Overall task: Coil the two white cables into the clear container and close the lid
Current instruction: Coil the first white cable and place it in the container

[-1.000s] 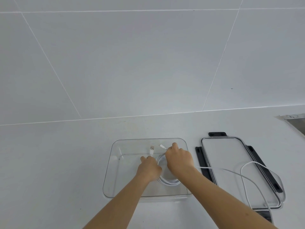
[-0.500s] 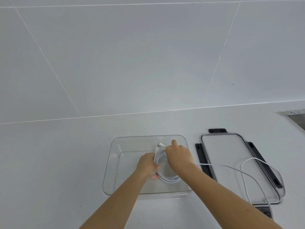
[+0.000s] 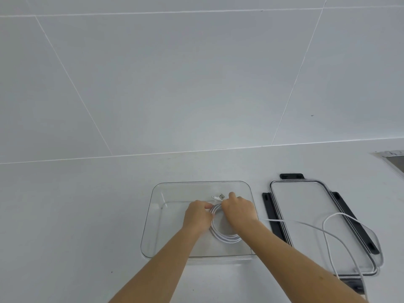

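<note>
A: Head view: coiled cable (image 3: 225, 237) is being pinched inside the clear container (image 3: 150, 232), left hand (image 3: 197, 215) and right hand (image 3: 238, 212) both curled on it.
B: Loops should be being pressed flat, plug ends tucked, before release. Second cable (image 3: 314, 228) is lying across the lid (image 3: 301, 206).

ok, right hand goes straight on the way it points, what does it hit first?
Likely the plug ends of the coiled white cable it grips, just beyond the right hand; then the far wall of the clear container. Depth is unclear from one view.
</note>
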{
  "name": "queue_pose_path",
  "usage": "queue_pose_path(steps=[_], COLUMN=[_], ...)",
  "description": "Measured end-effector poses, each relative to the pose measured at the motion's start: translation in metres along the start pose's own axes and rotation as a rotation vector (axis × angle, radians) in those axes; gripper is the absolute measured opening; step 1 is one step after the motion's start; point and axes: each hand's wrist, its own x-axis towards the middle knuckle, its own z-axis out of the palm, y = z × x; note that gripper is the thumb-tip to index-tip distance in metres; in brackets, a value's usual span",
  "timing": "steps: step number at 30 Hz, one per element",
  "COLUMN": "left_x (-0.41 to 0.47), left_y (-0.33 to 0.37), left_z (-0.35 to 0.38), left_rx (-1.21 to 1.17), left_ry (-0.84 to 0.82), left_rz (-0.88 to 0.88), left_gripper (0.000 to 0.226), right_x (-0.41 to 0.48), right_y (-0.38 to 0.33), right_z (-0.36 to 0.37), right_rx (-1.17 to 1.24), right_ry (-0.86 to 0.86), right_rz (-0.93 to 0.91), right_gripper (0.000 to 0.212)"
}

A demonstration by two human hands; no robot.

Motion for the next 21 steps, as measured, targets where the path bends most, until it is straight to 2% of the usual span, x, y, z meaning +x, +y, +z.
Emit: queue_pose_path(steps=[3,6,7,8,9,10,11,12,21], left_x=[-0.002,-0.004,-0.006,-0.008,-0.009,-0.01,-0.008,-0.008,-0.015], left_y=[-0.002,-0.002,-0.001,0.0,0.0,0.001,-0.002,-0.002,0.004], left_z=[-0.002,-0.006,-0.008,-0.009,-0.01,-0.011,-0.009,-0.008,-0.009], left_rx=[-0.031,-0.065,-0.074,-0.082,-0.083,-0.086,-0.084,-0.076,-0.081], left_ry=[-0.05,-0.086,-0.093,-0.089,-0.089,-0.085,-0.091,-0.1,-0.149], left_rz=[-0.115,-0.182,-0.187,-0.185,-0.19,-0.188,-0.193,-0.196,-0.21], left_gripper=[0.044,0.052,0.05,0.039,0.017,0.009,0.028,0.035,0.031], right_x=[-0.002,-0.002,-0.002,-0.003,-0.003,-0.004,-0.005,-0.005,-0.005], right_y=[0.0,-0.001,-0.001,0.0,0.0,0.0,0.0,0.0,0.003], right_z=[0.0,-0.002,-0.003,-0.004,-0.005,-0.005,-0.006,-0.007,-0.016], right_rx=[-0.006,0.005,0.011,0.016,0.021,0.027,0.033,0.038,0.073], right_ry=[0.011,0.019,0.02,0.021,0.025,0.028,0.032,0.036,0.069], right_rz=[-0.002,0.005,0.004,0.004,0.005,0.008,0.01,0.011,0.026], right_gripper=[0.028,0.028,0.028,0.028,0.028,0.028,0.028,0.028,0.03])
